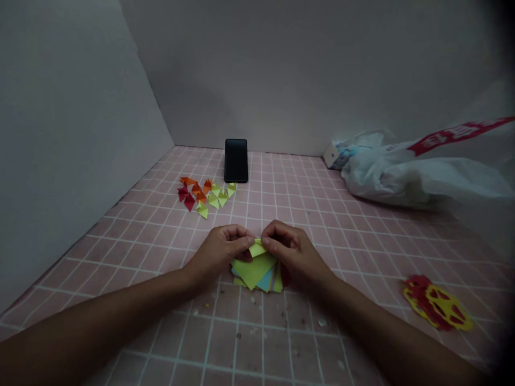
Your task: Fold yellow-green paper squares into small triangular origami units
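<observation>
Both my hands meet over the middle of the table, pinching one small folded piece of yellow paper [258,249] between thumbs and fingers. My left hand [219,247] grips its left edge, and my right hand [293,249] grips the right edge. Directly beneath lies a loose stack of coloured paper squares [253,271], with yellow-green on top and blue, purple and yellow corners fanned out below. The right side of the stack is partly hidden by my right hand. Beyond my left hand sit several small folded paper pieces [201,194] in red, orange and yellow.
A black phone [236,161] leans near the back wall. At the right back lie a white plastic bag [386,174] with red print and a small box [335,154]. Red and yellow paper cut-outs [438,304] lie at the right. The tablecloth [193,343] is pink with white grid lines.
</observation>
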Demonstrator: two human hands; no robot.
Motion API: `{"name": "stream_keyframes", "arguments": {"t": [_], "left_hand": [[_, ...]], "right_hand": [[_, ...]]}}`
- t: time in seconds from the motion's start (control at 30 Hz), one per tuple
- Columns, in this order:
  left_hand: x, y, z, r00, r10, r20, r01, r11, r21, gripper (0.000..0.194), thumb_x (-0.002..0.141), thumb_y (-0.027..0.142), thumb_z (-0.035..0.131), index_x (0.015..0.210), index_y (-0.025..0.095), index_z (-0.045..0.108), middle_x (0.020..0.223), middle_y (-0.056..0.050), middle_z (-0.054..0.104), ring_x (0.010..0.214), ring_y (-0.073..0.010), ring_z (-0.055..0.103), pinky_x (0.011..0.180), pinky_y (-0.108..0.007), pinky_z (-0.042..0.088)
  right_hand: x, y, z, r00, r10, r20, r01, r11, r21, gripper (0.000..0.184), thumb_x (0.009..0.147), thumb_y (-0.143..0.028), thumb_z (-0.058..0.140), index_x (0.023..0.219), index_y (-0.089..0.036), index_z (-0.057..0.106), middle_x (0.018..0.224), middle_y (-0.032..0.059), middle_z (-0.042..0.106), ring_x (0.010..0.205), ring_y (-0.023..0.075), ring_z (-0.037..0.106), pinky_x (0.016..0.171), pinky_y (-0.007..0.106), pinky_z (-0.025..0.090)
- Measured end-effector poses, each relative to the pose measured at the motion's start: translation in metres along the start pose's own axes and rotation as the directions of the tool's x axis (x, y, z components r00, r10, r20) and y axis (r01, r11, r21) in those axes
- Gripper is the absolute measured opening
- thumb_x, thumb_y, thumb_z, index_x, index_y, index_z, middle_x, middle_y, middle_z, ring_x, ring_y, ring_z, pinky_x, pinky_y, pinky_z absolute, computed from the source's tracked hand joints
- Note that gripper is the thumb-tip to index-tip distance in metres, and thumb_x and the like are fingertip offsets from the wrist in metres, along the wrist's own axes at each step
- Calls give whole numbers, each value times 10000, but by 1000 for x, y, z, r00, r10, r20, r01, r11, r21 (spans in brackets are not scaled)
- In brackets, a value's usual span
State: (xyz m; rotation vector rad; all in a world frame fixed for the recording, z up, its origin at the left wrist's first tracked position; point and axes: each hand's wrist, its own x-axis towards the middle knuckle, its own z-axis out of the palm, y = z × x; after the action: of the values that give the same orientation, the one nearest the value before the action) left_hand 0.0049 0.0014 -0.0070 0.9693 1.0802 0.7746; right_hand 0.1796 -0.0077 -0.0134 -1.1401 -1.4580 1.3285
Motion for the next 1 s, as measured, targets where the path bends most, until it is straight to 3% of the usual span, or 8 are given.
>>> {"name": "stream_keyframes", "arguments": {"t": [0.43,0.7,1.0], "left_hand": [[2,0,-1,1000,-14,20,15,1000,-6,230,676,326,760,721,136,639,655,8,621,564,-103,587,592,-225,434],[1,1,0,999,-25,-23,25,1000,2,199,688,301,746,742,143,638,626,15,618,538,-97,576,574,-218,426],[2,-3,-1,1000,-20,13,21,999,-43,212,726,341,729,748,142,661,670,-4,639,590,-108,599,619,-230,478]], "right_hand": [[2,1,0,998,-66,8,67,994,-87,131,784,-274,633,714,-171,591,718,2,522,649,131,470,555,249,379],[-1,0,1,1000,18,5,-18,998,59,173,834,-306,599,724,-172,586,651,-23,466,585,107,406,499,221,342],[2,0,1,1000,10,-9,-10,1000,-10,132,769,-278,637,711,-172,583,685,-12,514,611,116,455,529,236,376]]}}
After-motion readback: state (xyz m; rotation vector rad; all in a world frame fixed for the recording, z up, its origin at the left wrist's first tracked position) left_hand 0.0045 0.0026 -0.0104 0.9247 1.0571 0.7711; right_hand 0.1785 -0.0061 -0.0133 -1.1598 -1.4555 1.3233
